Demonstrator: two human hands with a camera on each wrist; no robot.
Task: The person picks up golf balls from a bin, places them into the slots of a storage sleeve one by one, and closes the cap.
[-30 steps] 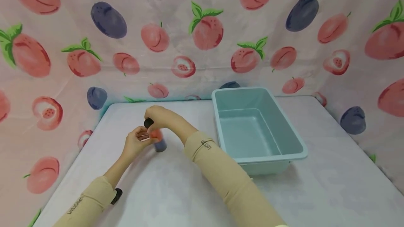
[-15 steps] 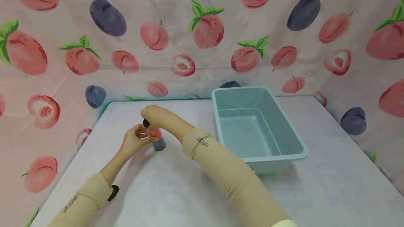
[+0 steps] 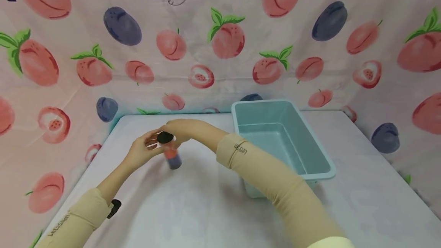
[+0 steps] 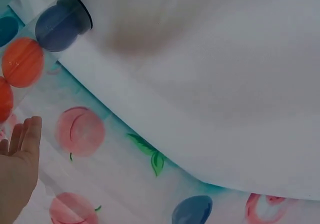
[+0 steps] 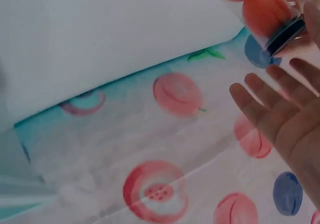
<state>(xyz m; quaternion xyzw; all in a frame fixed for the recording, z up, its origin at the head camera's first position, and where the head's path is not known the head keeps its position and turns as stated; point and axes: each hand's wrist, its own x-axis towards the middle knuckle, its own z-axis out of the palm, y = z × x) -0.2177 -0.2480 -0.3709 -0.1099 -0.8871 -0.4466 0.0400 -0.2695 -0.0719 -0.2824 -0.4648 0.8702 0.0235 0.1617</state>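
A clear tube (image 3: pixel 172 158) filled with orange and blue balls and topped by a black cap (image 3: pixel 165 137) stands tilted on the white table (image 3: pixel 206 209), left of centre. My left hand (image 3: pixel 142 150) pinches the tube just under its cap. The right hand (image 3: pixel 182 128) hovers just behind and to the right of the cap, fingers straight and spread, holding nothing. In the left wrist view the tube (image 4: pixel 30 59) rests its blue-ball end on the table, above my left hand (image 4: pixel 17 179). In the right wrist view the right hand (image 5: pixel 285 129) lies open below the capped end of the tube (image 5: pixel 260 9).
A light blue plastic bin (image 3: pixel 330 171), with nothing in it, sits right of centre, its near corner behind my right sleeve. A cloth printed with peaches and plums (image 3: pixel 227 41) hangs round the back and both sides of the table.
The right hand has come off the cap, which now shows whole. The tube leans more, with its cap toward me. The left hand keeps its hold.
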